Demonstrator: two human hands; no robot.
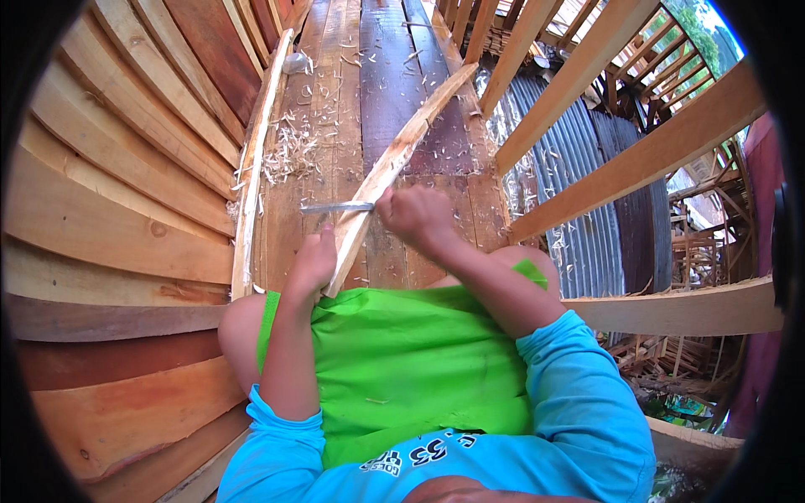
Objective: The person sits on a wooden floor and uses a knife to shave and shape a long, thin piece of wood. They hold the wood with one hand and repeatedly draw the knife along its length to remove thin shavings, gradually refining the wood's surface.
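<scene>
A long pale strip of wood (pixel 402 147) slants from my lap up to the right, its far end by the railing. Near its lower end my left hand (pixel 314 261) is closed around it, close to my green shorts. My right hand (pixel 417 216) is a fist around the handle of a knife (pixel 335 207). The handle itself is hidden in my fingers. Crossing over the strip, the blade points left, just beyond my left hand.
Curled shavings (pixel 289 155) lie scattered over the plank floor (pixel 335 109). Another pale strip (pixel 260 159) rests along the board wall (pixel 126 201) at left, near a small clear container (pixel 295 63). Railing slats (pixel 579 75) stand at right, with corrugated metal roofing (pixel 579 168) below.
</scene>
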